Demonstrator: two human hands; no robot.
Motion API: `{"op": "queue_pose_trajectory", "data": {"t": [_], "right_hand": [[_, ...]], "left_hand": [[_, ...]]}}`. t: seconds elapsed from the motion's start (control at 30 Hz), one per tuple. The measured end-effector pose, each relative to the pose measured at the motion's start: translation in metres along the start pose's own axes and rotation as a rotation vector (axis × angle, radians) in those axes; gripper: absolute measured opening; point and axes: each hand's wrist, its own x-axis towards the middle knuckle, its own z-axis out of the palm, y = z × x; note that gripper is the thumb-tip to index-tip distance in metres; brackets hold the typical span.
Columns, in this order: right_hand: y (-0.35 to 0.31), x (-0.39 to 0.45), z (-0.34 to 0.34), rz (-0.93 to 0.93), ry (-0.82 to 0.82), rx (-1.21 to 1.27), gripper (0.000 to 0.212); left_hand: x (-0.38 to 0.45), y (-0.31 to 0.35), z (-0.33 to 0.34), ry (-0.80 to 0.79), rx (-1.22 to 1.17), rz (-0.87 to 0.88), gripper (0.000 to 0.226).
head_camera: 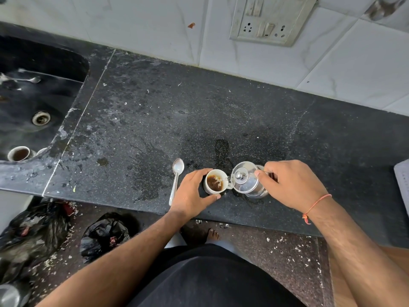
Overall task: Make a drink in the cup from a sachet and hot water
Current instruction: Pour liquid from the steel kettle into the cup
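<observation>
A white cup (215, 181) is steadied on the dark counter (155, 120) near its front edge, with brown liquid already seen inside. It is held by the left hand (192, 194), whose fingers are curved round the wall from the 9 o'clock side and whose thumb is laid along the base at 6 o'clock. At the cup's 3 o'clock, touching or just over its rim, a lidded steel pot (247, 180) is tilted spout-first toward the cup, and a thin stream is seen falling into the drink. The pot's handle, at its own 3 o'clock, is gripped by the right hand (292, 185) with curled fingers.

Pouring is judged to be under way and stirring is likely to follow. A spoon (176, 180) is laid just beside the cup at 9 o'clock, its long axis running 12 to 6, bowl at 12, partly hidden under the left hand. The left hand is by far the nearer.
</observation>
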Motion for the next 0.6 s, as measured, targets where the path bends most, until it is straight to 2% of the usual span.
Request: {"op": "queue_pose_trajectory", "data": {"t": [0.1,0.6], "right_hand": [[-0.0001,0.0002,-0.0008,0.017,-0.012,-0.008,0.046],[0.0002,0.0006,-0.0047,0.019,-0.002,-0.046,0.047]], "left_hand": [[0.0003,0.0003,0.0001,0.003,0.005,-0.002,0.08],[0.0009,-0.0002,-0.0013,-0.004,0.016,0.007,0.08]]}}
